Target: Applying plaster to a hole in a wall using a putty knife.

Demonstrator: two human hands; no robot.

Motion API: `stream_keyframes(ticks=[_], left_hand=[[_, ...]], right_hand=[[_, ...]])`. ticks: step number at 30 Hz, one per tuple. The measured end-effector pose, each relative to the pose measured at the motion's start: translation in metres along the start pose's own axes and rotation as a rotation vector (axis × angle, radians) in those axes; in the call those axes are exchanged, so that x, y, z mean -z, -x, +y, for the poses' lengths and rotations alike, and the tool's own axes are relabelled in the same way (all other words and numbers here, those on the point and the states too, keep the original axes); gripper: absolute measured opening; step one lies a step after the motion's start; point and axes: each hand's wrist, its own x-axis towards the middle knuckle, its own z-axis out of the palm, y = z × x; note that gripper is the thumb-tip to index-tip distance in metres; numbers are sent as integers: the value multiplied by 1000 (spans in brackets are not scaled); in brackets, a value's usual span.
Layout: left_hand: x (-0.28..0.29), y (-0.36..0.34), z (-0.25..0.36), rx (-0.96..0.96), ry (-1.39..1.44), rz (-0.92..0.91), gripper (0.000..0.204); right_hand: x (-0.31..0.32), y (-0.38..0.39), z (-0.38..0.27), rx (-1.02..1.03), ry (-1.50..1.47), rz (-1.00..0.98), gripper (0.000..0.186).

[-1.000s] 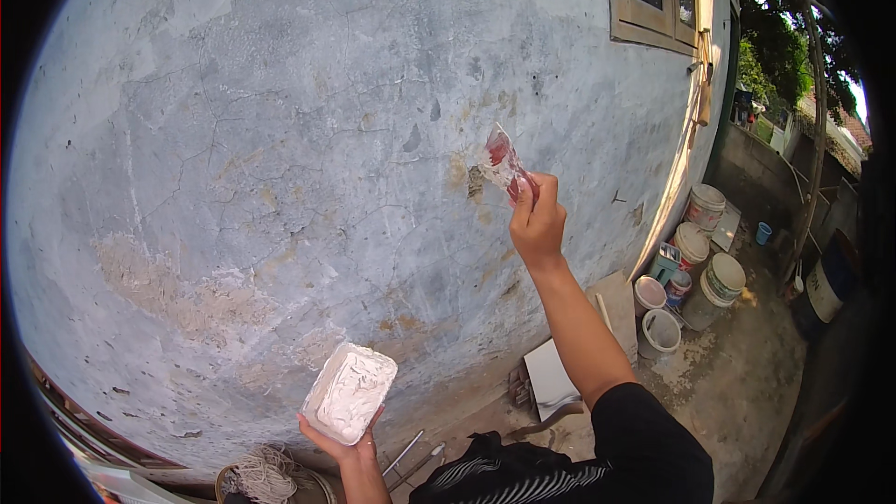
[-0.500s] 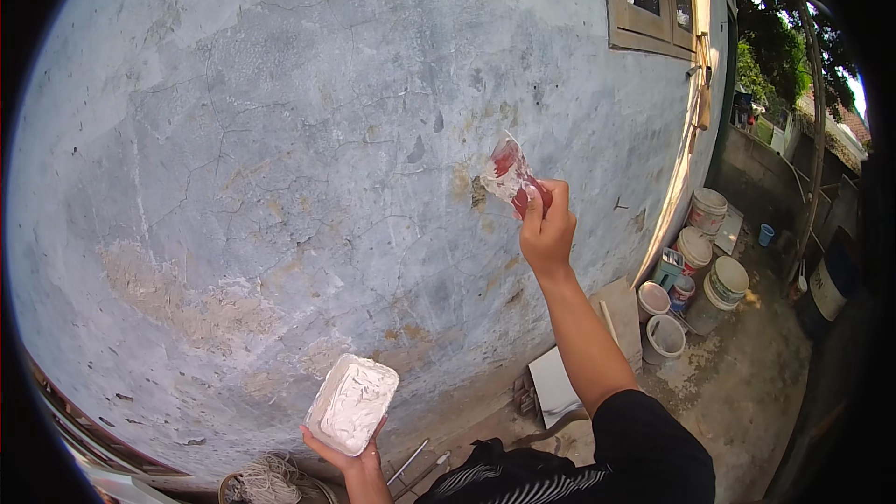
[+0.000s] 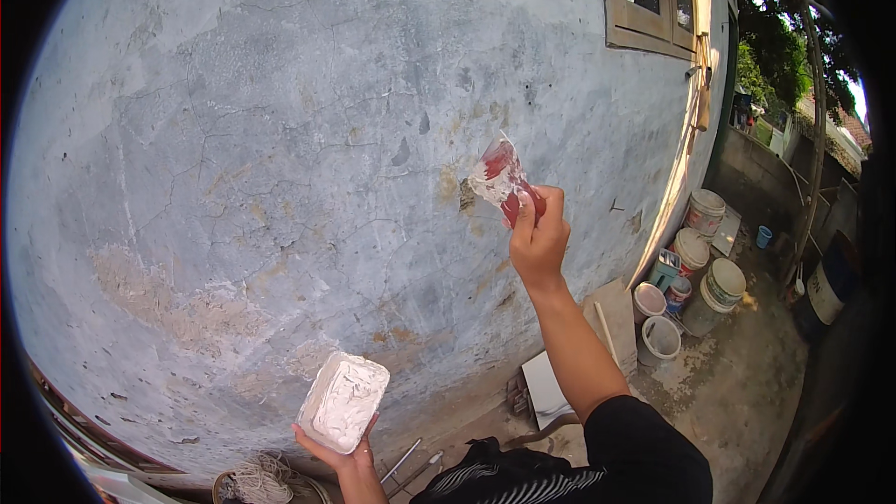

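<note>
Reading off the head view, left to right. Far lower left I've got a tangled bundle of pale cord (image 3: pixel 261 481) near the floor. Next, the left hand (image 3: pixel 351 460): fingers wrapped around the lower end of a rectangular tub (image 3: pixel 321 392), palm beneath, firm grasp. Tub's open face is toward me; long axis tilts, upper end leaning right. Inside, white paste (image 3: pixel 347 403), smeared unevenly. Behind everything, the cracked blue-grey wall (image 3: pixel 280 103).

Mid-frame, a dark chipped spot (image 3: pixel 467 194) in the wall, just beside the scraper (image 3: pixel 499 171). Scraper is up in front of the wall, well apart from the tub: red, blade caked white. Long axis runs lower right to upper left, broad blade end pointing up-left, handle down-right. I can't tell if the blade touches the wall. Right hand (image 3: pixel 541 235) has its fingers clenched around the handle.

Further right: wooden-framed window (image 3: pixel 623 33) up top, buckets (image 3: pixel 707 315) on the ground below, a drum (image 3: pixel 829 285) at the rim.
</note>
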Motion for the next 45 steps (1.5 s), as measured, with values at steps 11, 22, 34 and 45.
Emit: stream_keyframes(ticks=[11, 22, 34, 45], left_hand=[[-33, 16, -26, -1, -4, 28, 88], [-43, 36, -46, -36, 44, 3, 89], [-56, 66, -65, -94, 7, 24, 90], [-64, 98, -88, -109, 27, 28, 89]], right_hand=[[-1, -3, 21, 22, 69, -63, 9], [4, 11, 24, 17, -43, -165, 9], [10, -7, 40, 18, -110, -120, 8], [23, -32, 27, -83, -214, -199, 9]])
